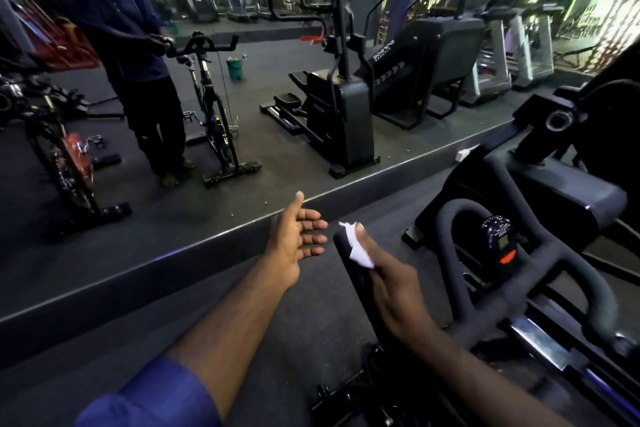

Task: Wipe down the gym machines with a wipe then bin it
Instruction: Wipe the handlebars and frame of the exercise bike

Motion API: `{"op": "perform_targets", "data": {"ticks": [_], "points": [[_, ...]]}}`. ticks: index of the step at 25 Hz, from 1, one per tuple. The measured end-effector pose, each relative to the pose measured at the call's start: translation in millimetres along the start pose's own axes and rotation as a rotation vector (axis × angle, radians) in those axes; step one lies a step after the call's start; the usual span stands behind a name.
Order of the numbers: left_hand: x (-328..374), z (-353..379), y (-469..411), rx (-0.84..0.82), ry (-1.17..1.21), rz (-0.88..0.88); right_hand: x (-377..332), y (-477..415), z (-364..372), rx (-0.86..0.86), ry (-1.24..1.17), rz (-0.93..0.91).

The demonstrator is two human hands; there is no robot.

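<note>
blue L sleeve [152,395], forearms [235,319] bare

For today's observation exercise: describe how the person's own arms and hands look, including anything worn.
The left hand and right hand are bare, with no gloves, rings or watch visible. A blue sleeve sits pushed up near the left elbow; both forearms are uncovered.

matt black foam handlebar [460,232], thin white paper wipe [358,250], glossy mirror [242,45], rough rubber floor [294,322].
</note>
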State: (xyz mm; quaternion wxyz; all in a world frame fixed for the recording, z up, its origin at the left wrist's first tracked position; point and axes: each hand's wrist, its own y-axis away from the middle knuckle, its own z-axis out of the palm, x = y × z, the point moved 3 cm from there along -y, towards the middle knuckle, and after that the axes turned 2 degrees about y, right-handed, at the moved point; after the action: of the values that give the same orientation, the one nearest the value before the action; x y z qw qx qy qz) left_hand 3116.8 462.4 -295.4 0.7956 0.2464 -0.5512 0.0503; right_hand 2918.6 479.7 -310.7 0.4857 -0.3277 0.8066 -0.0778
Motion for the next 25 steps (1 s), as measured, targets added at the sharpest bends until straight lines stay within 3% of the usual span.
{"op": "perform_targets", "data": {"ticks": [3, 6, 10, 17, 19, 22, 25], "points": [[-9, 15, 0, -0.067, -0.066, -0.038, 3, 19, -10, -0.115, 0.117, -0.171], [-5, 23, -4, -0.093, -0.113, -0.064, 3, -16, -24, -0.228, 0.228, -0.369], [11, 33, -16, -0.116, -0.106, -0.076, 2, -47, -14, -0.339, 0.23, -0.367], [15, 81, -28, -0.15, -0.466, -0.038, 36, 27, -45, -0.614, 0.412, -0.722], [6, 89, -35, -0.107, -0.538, -0.015, 31, 6, -56, -0.586, 0.306, -0.611], [1, 85, -48, 0.027, -0.532, 0.042, 17, -15, -36, -0.267, 0.064, -0.331], [1, 82, -54, 0.064, -0.597, 0.105, 14, 30, -11, -0.275, 0.059, -0.299]]}}
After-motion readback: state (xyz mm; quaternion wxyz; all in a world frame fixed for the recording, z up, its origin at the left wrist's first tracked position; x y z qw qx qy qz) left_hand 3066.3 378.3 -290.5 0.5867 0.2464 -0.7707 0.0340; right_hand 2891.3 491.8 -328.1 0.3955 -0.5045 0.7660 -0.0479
